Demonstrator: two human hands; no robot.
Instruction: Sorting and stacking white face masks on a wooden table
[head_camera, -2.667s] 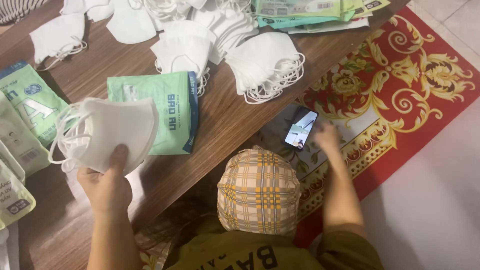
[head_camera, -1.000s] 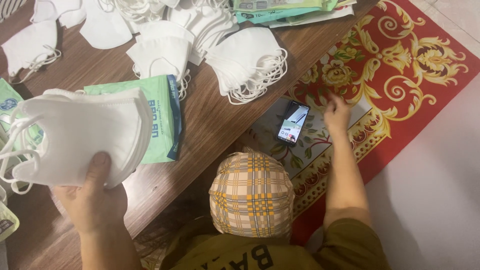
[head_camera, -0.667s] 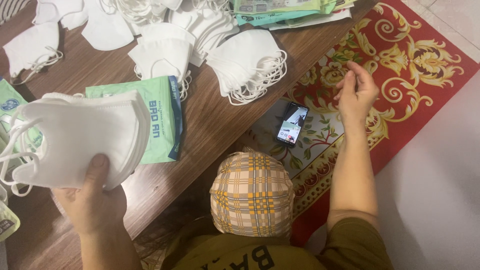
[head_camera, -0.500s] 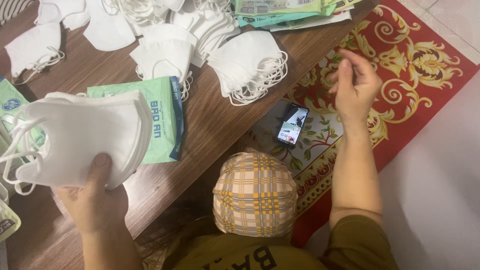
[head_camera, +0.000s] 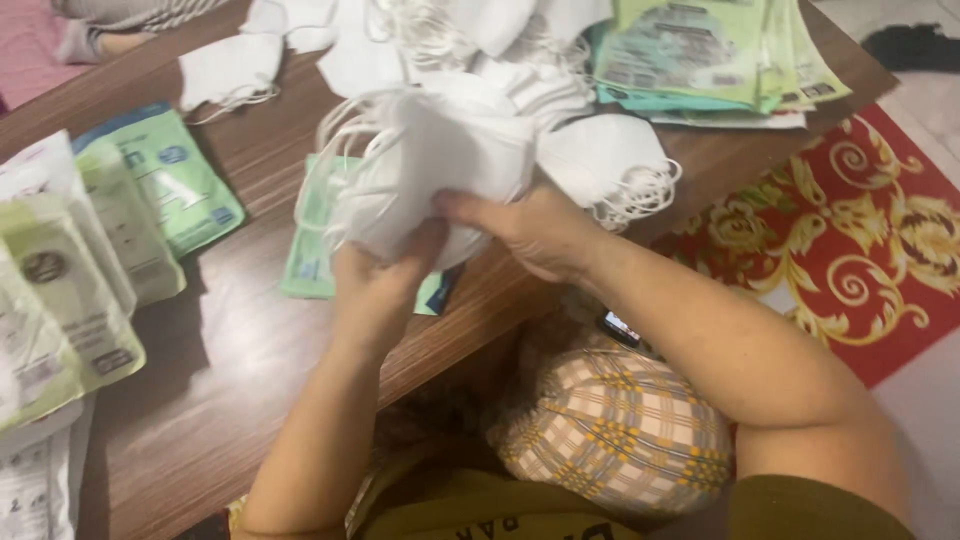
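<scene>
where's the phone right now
In the head view, the phone peeks out low and right of centre, under the right hand's forearm, beside the checked cushion.

A brown wooden surface (head_camera: 220, 380) is carrying everything. Green sealed packets (head_camera: 165, 180) are lying toward its left edge, and a fanned stack of green packets (head_camera: 710, 50) is sitting at its far right corner. A red and gold patterned rug (head_camera: 860, 250) is spreading out beyond its right edge. A checked cushion (head_camera: 620, 440) is resting just off its near edge.
</scene>
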